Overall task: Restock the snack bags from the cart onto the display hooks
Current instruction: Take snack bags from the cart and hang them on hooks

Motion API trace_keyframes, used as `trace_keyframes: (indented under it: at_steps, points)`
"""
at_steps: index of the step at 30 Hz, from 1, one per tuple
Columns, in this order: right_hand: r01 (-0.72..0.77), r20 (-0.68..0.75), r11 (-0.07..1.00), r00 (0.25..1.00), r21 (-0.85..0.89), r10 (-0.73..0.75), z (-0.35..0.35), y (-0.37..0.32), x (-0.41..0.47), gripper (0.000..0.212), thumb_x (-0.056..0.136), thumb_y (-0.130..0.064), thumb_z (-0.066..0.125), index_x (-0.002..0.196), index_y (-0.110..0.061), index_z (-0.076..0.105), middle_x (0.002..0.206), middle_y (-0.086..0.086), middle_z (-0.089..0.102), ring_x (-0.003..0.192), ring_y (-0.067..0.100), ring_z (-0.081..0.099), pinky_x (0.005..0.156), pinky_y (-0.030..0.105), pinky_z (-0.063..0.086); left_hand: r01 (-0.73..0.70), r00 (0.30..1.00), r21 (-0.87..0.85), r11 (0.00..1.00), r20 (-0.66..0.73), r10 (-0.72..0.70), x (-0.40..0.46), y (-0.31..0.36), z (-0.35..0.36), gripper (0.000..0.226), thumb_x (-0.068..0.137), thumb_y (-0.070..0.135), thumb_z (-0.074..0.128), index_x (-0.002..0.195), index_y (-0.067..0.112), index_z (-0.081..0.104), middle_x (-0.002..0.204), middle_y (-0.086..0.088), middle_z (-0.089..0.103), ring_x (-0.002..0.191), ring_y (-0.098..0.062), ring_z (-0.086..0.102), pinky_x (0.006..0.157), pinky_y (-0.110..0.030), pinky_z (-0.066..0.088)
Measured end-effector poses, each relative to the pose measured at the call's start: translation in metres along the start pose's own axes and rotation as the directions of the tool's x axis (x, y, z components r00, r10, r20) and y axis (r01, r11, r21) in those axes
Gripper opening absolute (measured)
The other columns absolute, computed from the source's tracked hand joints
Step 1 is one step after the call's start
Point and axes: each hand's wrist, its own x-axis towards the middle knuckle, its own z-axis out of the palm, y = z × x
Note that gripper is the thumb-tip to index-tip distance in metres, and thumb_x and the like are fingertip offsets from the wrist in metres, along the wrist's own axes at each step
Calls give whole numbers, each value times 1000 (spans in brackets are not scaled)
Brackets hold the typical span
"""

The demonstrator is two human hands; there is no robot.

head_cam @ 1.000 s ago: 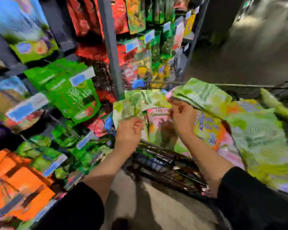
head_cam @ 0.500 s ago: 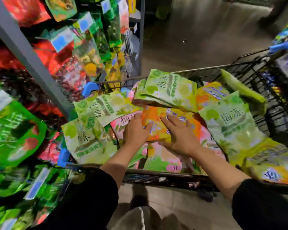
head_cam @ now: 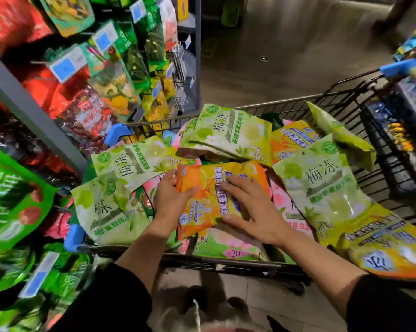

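Among five green bags (head_cam: pixel 231 133) in the cart (head_cam: pixel 286 107), the left hand (head_cam: pixel 170 200) gripped one orange bag (head_cam: pixel 202 188) while the right hand (head_cam: pixel 252 212) lay flat and open on it.

Shop: hook display (head_cam: pixel 101 75) (price-tagged), cart (head_cam: pixel 322 101).

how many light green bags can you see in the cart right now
5. One at the near left corner, one just behind it, one on top at the middle back, one standing edge-on against the far right side, one large one at right. More may lie buried.
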Motion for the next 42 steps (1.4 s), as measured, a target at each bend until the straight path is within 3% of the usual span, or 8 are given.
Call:
trace_keyframes:
  at_steps: [7,12,18,22,27,32,36,42]
  points:
    - [-537,-44,789,818,299,574,-3,1,26,69,89,-27,66,145,-6,31,112,13,66,109,29,59,81,34,40,-66,961,-181,981,-275,14,-23,-13,-24,68,81,-4,71,140,14,43,128,-9,58,106,-22,62,96,-40,49]
    - [-337,-166,733,839,591,519,-1,-14,40,50,76,4,68,123,-8,59,82,-4,64,77,16,59,68,29,46,-125,919,275,953,-330,216,-42,-3,-20,90,79,12,77,152,16,23,156,-7,22,141,-19,26,109,-25,24]
    - [77,-274,851,958,520,81,-35,-32,71,50,72,17,58,115,-6,69,93,-5,64,88,2,58,80,11,43,-424,896,191,885,-55,441,-24,63,-17,121,56,54,83,153,25,16,160,4,17,147,-8,11,115,-26,17]
    - [140,-145,879,986,456,-82,-70,-23,88,49,72,18,58,111,-8,72,84,-7,63,82,5,59,72,19,45,-372,918,150,916,208,339,-7,106,-28,95,61,13,89,141,21,38,121,20,50,114,3,47,88,-9,39]
    - [-105,-95,891,982,441,163,-91,8,94,37,79,4,71,112,-11,70,82,-5,64,80,12,61,72,11,45,-413,894,95,906,233,383,2,106,-12,28,69,2,82,93,6,69,74,16,69,63,7,64,65,-14,48]
    - [-379,-264,924,886,60,381,-116,83,53,22,83,-8,65,104,-11,73,106,6,71,108,26,62,92,38,47,-484,849,181,856,337,408,4,90,46,13,75,18,82,78,19,69,75,2,71,69,-14,65,70,-31,49]
    - [-382,-74,840,920,-385,384,-137,127,16,40,70,-10,60,108,-9,70,111,12,68,118,33,54,100,47,38,-493,859,322,808,330,392,8,82,75,34,75,29,81,91,1,69,82,-15,70,77,-29,64,66,-37,45]
    - [-330,-71,812,938,-481,338,-154,124,11,23,73,-1,64,91,-11,74,94,14,60,95,37,51,79,43,43,-459,876,305,835,315,367,13,76,80,30,76,28,80,87,3,67,77,-4,65,72,-20,57,60,-30,38]
